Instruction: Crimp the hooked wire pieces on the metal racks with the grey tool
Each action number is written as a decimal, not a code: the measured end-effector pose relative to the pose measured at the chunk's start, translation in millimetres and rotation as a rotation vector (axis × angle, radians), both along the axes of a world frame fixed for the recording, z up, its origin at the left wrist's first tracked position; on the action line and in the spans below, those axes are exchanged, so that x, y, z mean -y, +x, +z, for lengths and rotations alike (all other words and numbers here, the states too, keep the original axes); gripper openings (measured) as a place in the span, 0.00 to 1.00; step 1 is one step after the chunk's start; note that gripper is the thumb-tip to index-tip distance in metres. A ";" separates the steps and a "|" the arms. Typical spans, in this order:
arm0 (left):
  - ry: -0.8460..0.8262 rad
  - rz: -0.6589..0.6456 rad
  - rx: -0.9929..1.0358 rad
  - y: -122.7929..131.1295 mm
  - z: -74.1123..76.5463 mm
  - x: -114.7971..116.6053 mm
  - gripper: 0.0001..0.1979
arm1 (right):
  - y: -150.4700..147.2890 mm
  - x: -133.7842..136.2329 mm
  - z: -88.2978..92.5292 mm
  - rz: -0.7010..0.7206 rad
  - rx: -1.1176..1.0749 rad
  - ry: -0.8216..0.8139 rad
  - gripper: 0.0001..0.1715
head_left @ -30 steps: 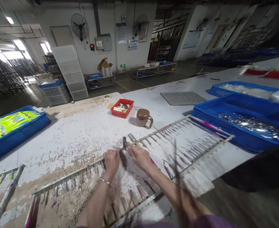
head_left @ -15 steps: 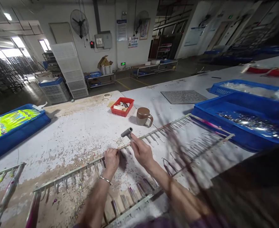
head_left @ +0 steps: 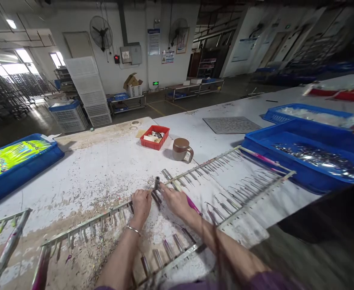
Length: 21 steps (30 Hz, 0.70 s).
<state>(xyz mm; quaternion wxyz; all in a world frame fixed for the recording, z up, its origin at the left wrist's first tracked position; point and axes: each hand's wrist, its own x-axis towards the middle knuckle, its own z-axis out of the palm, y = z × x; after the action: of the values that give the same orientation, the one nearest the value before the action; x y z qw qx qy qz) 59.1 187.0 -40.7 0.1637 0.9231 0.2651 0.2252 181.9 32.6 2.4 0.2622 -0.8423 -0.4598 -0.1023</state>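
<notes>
Both hands just apart: your left hand [head_left: 141, 202] clamps the rail [head_left: 104, 214], probably bracing it; your right hand [head_left: 174, 200] meets the metal tube [head_left: 157, 183], grip unclear.

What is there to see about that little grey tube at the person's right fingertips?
The grey tube is short, round and looks like metal, with a dark hollow opening at its upper end. It stands roughly upright by the long rail of the rack, at the fingertips of the right hand. Whether its lower end touches the rail is hard to tell.
</notes>
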 end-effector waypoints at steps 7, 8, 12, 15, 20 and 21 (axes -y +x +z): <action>-0.007 0.006 -0.009 1.8 1.4 0.5 0.11 | -0.4 0.1 3.7 0.016 -0.012 0.116 0.27; -0.008 0.005 -0.009 1.5 1.6 0.6 0.12 | -1.0 -1.0 4.3 0.020 -0.024 0.044 0.26; -0.005 0.002 0.000 0.8 2.2 0.5 0.11 | -0.8 -3.2 9.7 0.006 -0.014 -0.133 0.25; 0.001 -0.006 0.015 0.9 2.3 0.2 0.10 | -0.6 -2.4 13.0 0.013 0.051 0.036 0.28; 0.015 0.003 0.034 1.7 1.6 0.8 0.11 | -0.5 -1.7 10.0 0.014 0.036 -0.165 0.25; 0.021 0.004 0.036 1.8 1.3 0.9 0.12 | 0.3 -1.4 10.1 0.007 0.029 -0.188 0.25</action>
<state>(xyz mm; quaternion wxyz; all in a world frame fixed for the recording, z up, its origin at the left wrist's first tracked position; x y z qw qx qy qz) 60.9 186.1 -39.4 0.1583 0.9201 0.2616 0.2449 182.2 34.0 12.5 0.1753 -0.8600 -0.4740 -0.0701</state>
